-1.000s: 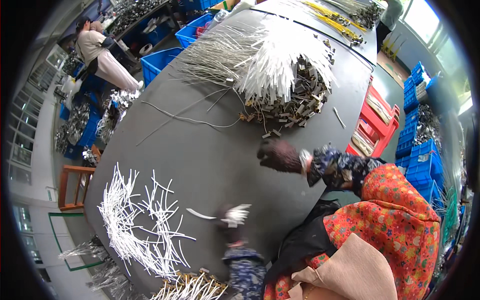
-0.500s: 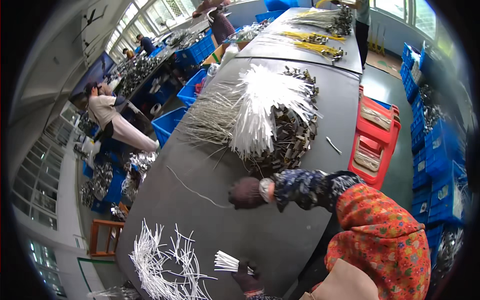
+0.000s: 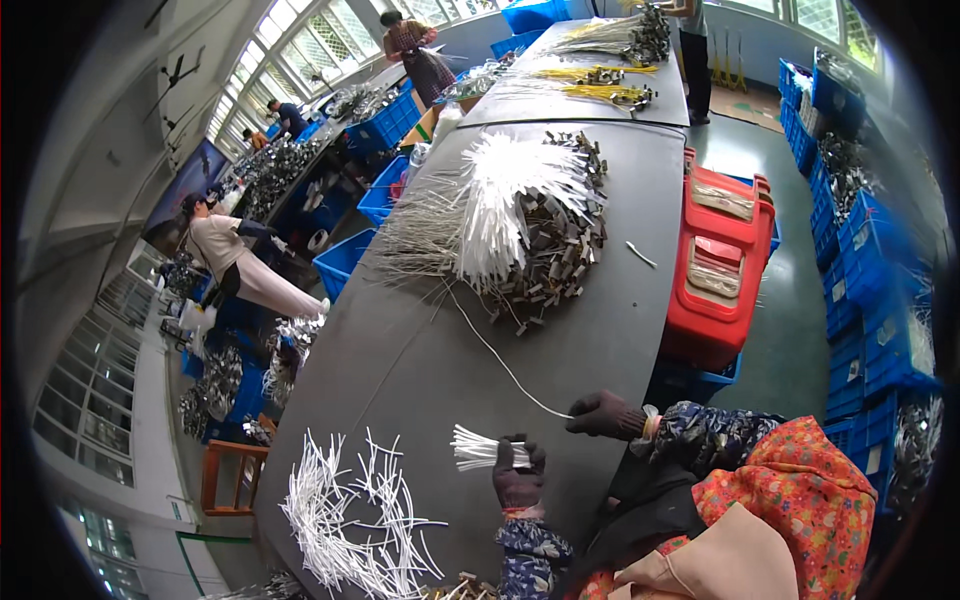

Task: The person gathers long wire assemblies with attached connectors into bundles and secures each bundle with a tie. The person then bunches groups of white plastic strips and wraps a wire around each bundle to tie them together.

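Note:
My left hand (image 3: 518, 478), in a dark glove, is closed around a small bundle of short white tubes (image 3: 474, 448) above the table. To its right and slightly farther off, my gloved right hand (image 3: 605, 415) pinches the end of a thin grey wire (image 3: 507, 370). The wire curves away to the far left, toward a large heap of thin grey wires (image 3: 415, 235). White sleeves or strips (image 3: 495, 200) and dark metal end pieces (image 3: 565, 255) lie with that heap. Near my left hand, a loose pile of white tubes (image 3: 315, 510) is spread on the table.
The dark table (image 3: 400, 395) runs away from me; bundles with yellow wires (image 3: 605, 92) lie on its far section. A red bin (image 3: 715, 325) stands at the right edge. Blue crates (image 3: 865, 340) line the right wall. Other people (image 3: 220, 245) stand at the left and back.
My right hand has moved right and nearer to me, with the wire now trailing from it. My left hand has shifted slightly farther off, still holding the tubes. The whole view has shifted.

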Demonstrator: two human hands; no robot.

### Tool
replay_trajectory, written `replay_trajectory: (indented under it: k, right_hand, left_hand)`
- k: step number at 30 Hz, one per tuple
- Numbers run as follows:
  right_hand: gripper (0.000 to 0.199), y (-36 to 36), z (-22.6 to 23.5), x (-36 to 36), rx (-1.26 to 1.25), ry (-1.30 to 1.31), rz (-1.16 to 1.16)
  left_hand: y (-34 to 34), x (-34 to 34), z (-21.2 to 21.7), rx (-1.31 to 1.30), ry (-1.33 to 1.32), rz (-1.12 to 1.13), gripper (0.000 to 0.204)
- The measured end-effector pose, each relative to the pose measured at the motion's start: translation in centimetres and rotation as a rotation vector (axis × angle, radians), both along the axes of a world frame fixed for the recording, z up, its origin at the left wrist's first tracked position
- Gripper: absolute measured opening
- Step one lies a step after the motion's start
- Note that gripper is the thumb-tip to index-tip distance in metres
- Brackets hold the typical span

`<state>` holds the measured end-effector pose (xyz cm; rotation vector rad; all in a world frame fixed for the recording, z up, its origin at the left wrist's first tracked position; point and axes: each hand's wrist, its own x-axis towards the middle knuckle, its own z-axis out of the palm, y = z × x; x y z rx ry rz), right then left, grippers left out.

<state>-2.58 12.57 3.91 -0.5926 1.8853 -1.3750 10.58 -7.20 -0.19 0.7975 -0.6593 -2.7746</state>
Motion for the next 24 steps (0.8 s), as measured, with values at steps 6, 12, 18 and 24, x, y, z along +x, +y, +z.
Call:
replay_trajectory:
  k: [6,12,18,24]
  right_hand:
    - [0.021,5.1,4.3,0.7,-0.079,-0.365,-0.174]
    - [0.02,11.1,1.8,3.9,-0.185,-0.593,-0.108]
    - [0.019,25.4,0.5,2.3,-0.552,0.599,0.249]
    - [0.03,36.5,-5.2,5.2,0.679,-0.152,-0.04]
  left_hand:
    - [7.1,-4.3,3.3,0.23,0.147,-0.093,0.029]
    - [12.4,-8.4,3.5,0.055,0.136,0.037,0.032]
    - [19.3,-11.1,6.2,-0.297,-0.239,0.12,0.015]
    - [9.1,-11.7,7.3,-0.358,0.102,0.253,0.027]
